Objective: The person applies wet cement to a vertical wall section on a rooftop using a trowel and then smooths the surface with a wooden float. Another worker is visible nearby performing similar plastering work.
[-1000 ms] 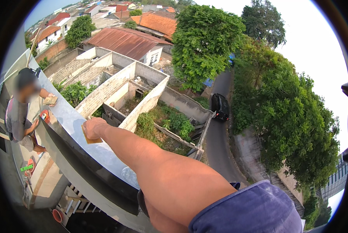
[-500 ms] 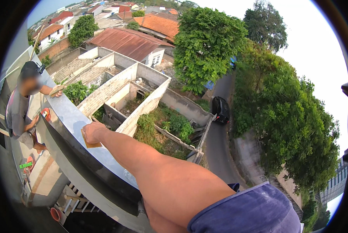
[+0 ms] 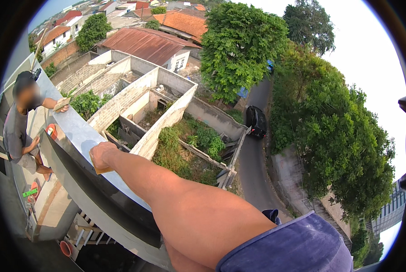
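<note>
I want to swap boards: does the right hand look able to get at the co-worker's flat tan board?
Probably not: the right hand grips its own flat tan board, arm well extended, and a stretch of smooth grey ledge separates it from the co-worker's board.

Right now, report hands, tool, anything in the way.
Right hand gripping tan board on grey ledge. Left hand not in view. Co-worker's hand, holding another board, farther along ledge.

Right arm [image 3: 203, 211] stretched out from 5 o'clock, forearm [image 3: 141, 179] bare, aimed toward 10 — elbow looks only slightly bent. Right hand [image 3: 103, 155] sits near 9 o'clock, back of it toward camera, fingers curled in — fingertips hidden. Patch of skin [image 3: 184, 260] below arm, near 6, part unclear.
</note>
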`<state>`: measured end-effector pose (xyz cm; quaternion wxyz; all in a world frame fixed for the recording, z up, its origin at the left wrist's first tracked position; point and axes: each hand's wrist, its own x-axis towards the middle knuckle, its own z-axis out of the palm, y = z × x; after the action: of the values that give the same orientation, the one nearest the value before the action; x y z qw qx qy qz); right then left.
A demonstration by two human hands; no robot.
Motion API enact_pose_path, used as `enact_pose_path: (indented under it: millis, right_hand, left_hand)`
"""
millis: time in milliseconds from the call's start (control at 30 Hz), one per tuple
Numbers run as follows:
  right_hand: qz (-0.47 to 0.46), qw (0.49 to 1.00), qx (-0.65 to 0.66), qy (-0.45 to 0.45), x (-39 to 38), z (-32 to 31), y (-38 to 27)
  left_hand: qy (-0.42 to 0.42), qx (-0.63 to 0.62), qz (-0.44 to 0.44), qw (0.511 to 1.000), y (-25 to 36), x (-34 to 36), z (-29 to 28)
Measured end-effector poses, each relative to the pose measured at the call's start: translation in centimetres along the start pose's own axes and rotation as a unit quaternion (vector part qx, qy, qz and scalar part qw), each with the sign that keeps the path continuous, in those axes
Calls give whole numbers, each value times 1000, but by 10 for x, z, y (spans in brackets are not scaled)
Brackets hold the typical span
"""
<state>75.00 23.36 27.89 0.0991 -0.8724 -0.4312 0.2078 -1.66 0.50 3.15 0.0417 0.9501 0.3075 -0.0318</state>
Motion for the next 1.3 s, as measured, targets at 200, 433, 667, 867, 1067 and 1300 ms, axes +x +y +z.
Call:
enact_pose_path:
  millis: [200,433,667,867,1067,1300]
  right_hand:
    - [15,1000,2,9,-3,-2,14]
    - [19,1000,2,21,-7,-10,19]
    - [28,999,15,23,-11,-18,18]
    - [13,1000,4,17,-9,-15,19]
    - [-1,1000,-21,20,-8,-9,22]
    - [2,1000,-13,9,-3,-5,8]
  left_hand:
    - [7,1,2,1000,6,4,-2]
    - [7,12,9,1000,5,1,3]
    - [17,11,2,1000,6,-1,6]
    - [23,-7,-3,1000,7,3,5]
    - [23,-9,7,1000,4,8,3]
    - [25,-17,13,999,2,6,-1]
